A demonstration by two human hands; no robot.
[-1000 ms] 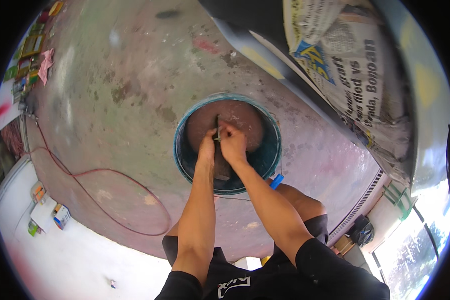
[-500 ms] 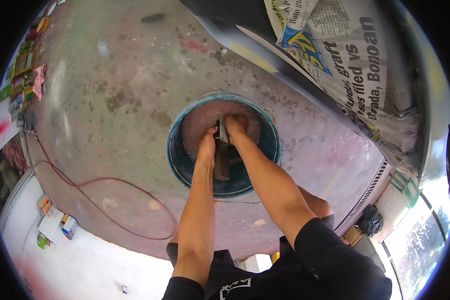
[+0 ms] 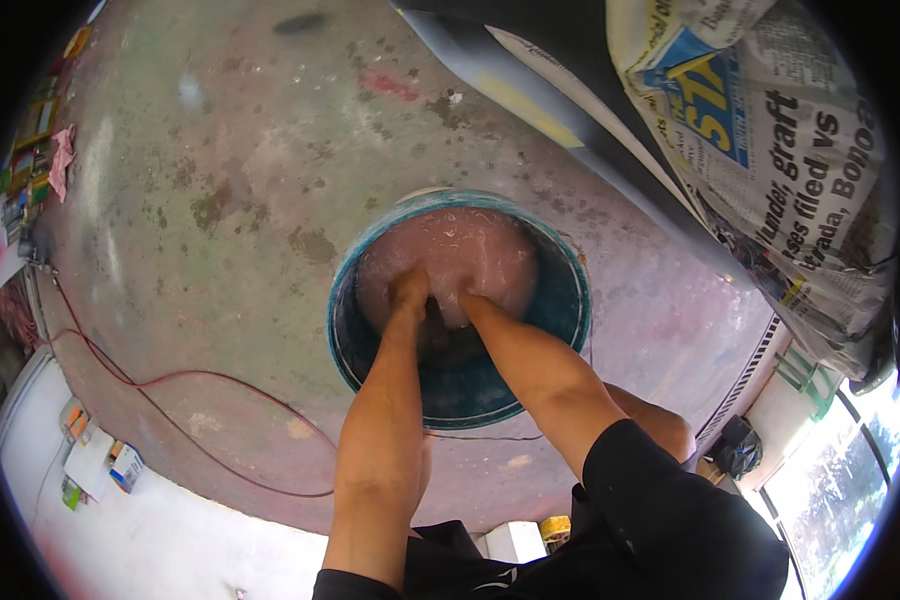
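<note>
Bucket: a round blue-green bucket (image 3: 562, 325) stands on the blotchy grey and pink floor (image 3: 240, 300), in front of the person.
Water: cloudy pinkish-brown water (image 3: 490, 238) is inside the bucket, with small pale bits on top.
Left hand: the left hand (image 3: 408, 286) reaches down into the bucket, its fingers dipped in the water. I cannot tell if it grips anything.
Right hand: the right hand (image 3: 473, 299) is dipped too, just beside the left one and mostly hidden. I cannot tell if it is closed.
Dark shape: a blurry dark brown shape (image 3: 434, 328) shows in the bucket between the two wrists. I cannot tell what it is.
Hose: a long thin red hose (image 3: 195, 376) curls over the floor on the left.
Newspaper: crinkled printed newspaper sheets (image 3: 775, 150) cover something big at the upper right.
Cloth: a small pink cloth (image 3: 61, 165) hangs at the far left.
</note>
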